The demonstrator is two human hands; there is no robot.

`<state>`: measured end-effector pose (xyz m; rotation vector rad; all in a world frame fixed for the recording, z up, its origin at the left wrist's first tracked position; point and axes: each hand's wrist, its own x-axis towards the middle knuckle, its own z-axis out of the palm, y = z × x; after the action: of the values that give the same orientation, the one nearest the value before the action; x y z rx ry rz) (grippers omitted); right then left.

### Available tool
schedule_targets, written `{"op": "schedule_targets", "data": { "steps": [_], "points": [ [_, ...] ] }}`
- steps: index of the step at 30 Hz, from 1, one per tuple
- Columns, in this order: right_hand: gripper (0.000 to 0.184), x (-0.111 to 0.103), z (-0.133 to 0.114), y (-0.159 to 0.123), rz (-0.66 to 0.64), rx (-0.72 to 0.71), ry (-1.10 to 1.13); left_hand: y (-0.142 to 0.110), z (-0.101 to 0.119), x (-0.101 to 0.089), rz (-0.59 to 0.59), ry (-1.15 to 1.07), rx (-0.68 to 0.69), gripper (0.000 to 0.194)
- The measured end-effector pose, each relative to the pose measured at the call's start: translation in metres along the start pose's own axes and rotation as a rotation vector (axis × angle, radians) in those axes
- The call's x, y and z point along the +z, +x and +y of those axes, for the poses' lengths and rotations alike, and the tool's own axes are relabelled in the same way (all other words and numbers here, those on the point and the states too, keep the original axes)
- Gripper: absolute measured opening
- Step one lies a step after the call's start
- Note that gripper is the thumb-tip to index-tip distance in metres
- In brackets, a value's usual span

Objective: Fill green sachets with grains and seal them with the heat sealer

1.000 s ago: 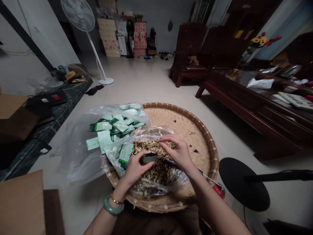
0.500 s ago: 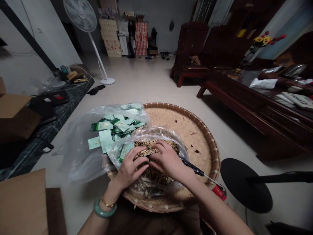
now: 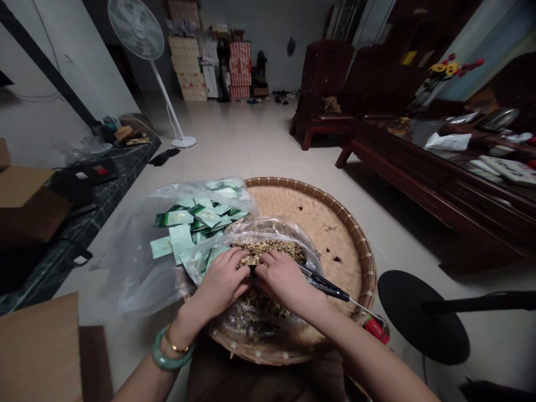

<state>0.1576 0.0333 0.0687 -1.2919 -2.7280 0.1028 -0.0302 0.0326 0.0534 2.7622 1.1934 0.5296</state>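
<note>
A camera worn on the person's head gives the only view, looking forward and down with a wide angle at the left hand (image 3: 221, 282) and right hand (image 3: 287, 282), close below it. Around the hands it takes in a round woven bamboo tray (image 3: 288, 182), while well beyond them it faces along a pale tiled floor (image 3: 234, 134) toward a white standing fan (image 3: 136, 29) and stacked cardboard cartons (image 3: 184, 61).
</note>
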Motion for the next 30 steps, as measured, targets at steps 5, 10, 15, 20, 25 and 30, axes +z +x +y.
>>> {"op": "schedule_targets", "data": {
  "steps": [5,10,15,20,25,30],
  "points": [
    [0.013,-0.004,0.003,-0.007,0.107,0.028,0.073,-0.009,-0.006,0.003,0.118,-0.212,0.014,0.012],
    [0.016,0.002,0.000,-0.006,0.124,-0.031,0.086,-0.013,-0.006,0.009,0.156,-0.273,0.034,0.015],
    [0.016,0.008,0.003,0.000,0.071,0.009,0.059,-0.012,-0.005,0.009,0.170,-0.304,0.022,0.012],
    [0.012,0.003,0.007,-0.001,0.118,0.007,0.097,-0.015,-0.003,0.015,0.216,-0.395,-0.039,0.014],
    [0.012,0.002,0.014,-0.006,0.067,-0.017,0.074,-0.018,-0.004,0.025,0.234,-0.678,-0.202,0.038],
    [0.022,-0.010,0.029,-0.014,0.214,-0.213,0.249,-0.018,-0.019,0.027,0.118,-1.230,-0.334,0.061]
  ]
}}
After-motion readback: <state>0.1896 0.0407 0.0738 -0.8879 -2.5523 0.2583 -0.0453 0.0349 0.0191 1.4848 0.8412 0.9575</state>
